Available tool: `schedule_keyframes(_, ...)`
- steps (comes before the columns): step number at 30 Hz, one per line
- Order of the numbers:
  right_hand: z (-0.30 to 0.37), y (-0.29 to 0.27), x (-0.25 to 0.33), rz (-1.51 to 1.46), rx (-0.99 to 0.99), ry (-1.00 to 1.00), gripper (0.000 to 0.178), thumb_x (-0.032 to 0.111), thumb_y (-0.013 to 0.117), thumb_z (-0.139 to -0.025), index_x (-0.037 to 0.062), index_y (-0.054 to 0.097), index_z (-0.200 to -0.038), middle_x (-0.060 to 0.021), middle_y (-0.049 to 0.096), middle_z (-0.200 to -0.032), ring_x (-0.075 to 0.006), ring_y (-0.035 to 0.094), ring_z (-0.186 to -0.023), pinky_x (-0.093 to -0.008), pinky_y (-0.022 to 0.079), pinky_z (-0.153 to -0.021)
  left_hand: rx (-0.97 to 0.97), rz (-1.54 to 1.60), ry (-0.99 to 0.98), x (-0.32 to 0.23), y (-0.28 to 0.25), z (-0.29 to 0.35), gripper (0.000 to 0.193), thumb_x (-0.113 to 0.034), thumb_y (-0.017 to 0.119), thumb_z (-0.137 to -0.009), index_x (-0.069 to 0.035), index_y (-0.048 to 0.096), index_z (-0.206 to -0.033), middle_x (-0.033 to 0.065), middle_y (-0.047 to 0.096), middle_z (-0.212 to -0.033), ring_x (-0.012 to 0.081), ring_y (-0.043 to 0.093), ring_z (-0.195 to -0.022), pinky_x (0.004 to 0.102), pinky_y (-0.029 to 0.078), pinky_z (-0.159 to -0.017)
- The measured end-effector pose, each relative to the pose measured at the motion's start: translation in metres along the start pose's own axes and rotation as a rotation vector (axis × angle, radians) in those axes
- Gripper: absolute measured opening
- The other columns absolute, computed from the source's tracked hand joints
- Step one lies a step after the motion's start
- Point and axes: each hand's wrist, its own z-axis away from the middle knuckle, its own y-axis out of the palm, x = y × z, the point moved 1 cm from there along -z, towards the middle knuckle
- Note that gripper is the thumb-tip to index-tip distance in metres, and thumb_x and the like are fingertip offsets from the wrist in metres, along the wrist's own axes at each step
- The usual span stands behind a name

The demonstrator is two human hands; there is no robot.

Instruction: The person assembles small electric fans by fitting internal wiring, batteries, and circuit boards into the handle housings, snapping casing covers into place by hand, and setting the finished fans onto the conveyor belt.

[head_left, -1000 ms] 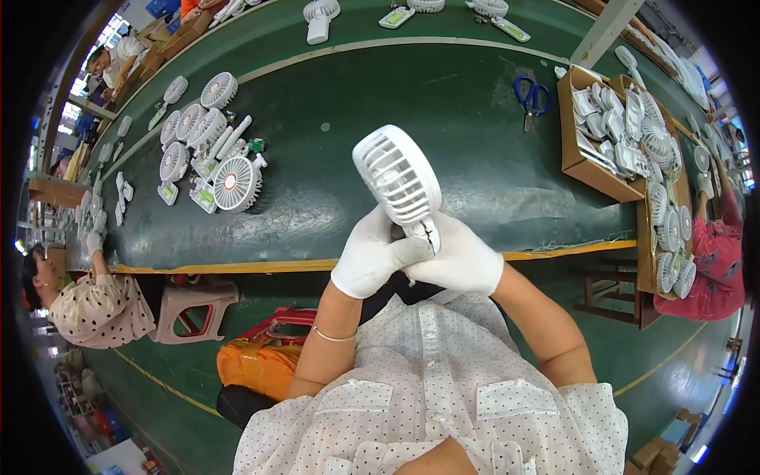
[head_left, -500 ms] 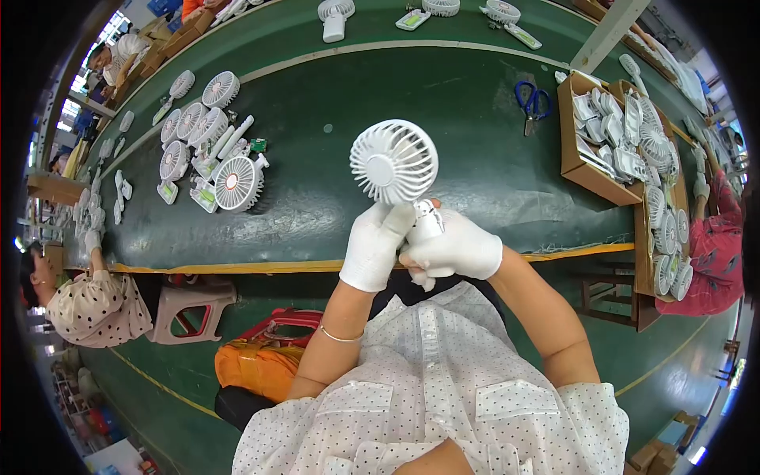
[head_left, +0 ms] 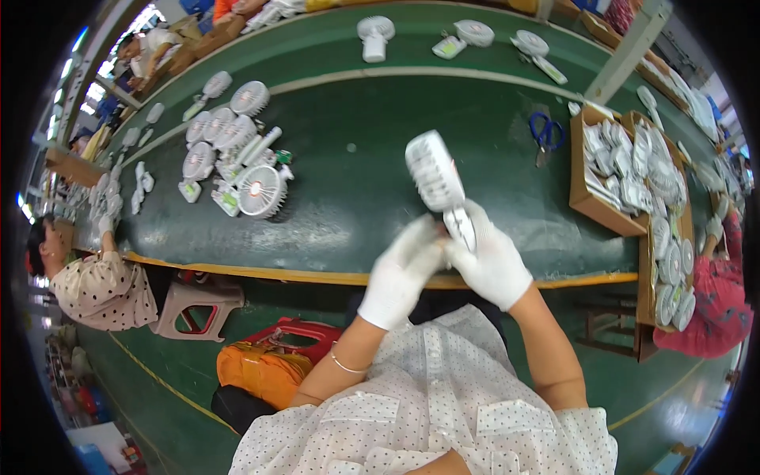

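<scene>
A white handheld fan [head_left: 435, 176] is held above the front edge of the table, its round cage seen almost edge-on and tilted up to the left. My right hand [head_left: 497, 257], in a white glove, is closed around its short handle [head_left: 459, 227]. My left hand [head_left: 405, 267], gloved too, comes in from the left with its fingers bent together beside the handle's lower end. They are slightly blurred, and what they pinch there is hidden between the two hands.
Several white fans and parts lie in a cluster [head_left: 263, 190] at left. Blue-handled scissors [head_left: 545, 136] lie at right, near cardboard boxes [head_left: 606, 210] of white parts and fans. More fans [head_left: 375, 36] lie along the far side. Co-workers sit at both ends; an orange bag [head_left: 261, 366] is below.
The fan has turned from facing up to nearly edge-on and shifted right. My right hand now grips the handle from the right side. My left hand has drawn back from beneath the cage.
</scene>
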Motion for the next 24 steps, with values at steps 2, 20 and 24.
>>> schedule_keyframes(2,0.007,0.001,0.004,0.349,-0.025,-0.159,0.064,0.029,0.071,-0.084,0.0006,0.049,-0.137,-0.0219,0.060,-0.114,-0.0436,0.063,-0.099,-0.0489,0.053,-0.086,-0.003,0.055,-0.120,0.009,0.002,-0.007,0.041,-0.025,0.061,-0.101,0.003,0.056,-0.131,0.0072,0.064,-0.116,0.0133,0.061,-0.102,0.0291,0.052,-0.088)
schedule_keyframes(20,-0.032,-0.020,0.000,0.347,-0.225,-0.267,0.037,0.024,0.067,-0.091,0.0024,0.063,-0.120,-0.0191,0.065,-0.107,-0.0380,0.066,-0.090,-0.0432,0.053,-0.082,0.047,0.716,-0.388,0.011,-0.016,-0.052,0.059,-0.057,0.047,-0.102,-0.001,0.055,-0.119,0.0188,0.064,-0.108,0.0374,0.065,-0.101,0.0602,0.056,-0.086)
schedule_keyframes(24,-0.035,-0.048,-0.044,0.753,-0.367,-0.253,0.054,0.021,0.076,-0.083,0.0073,0.058,-0.132,-0.0161,0.060,-0.127,-0.0375,0.056,-0.116,-0.0458,0.046,-0.097,-0.018,0.637,-0.411,0.008,-0.013,-0.052,0.053,-0.049,0.046,-0.105,0.001,0.048,-0.123,0.0176,0.058,-0.106,0.0398,0.065,-0.102,0.0613,0.057,-0.085)
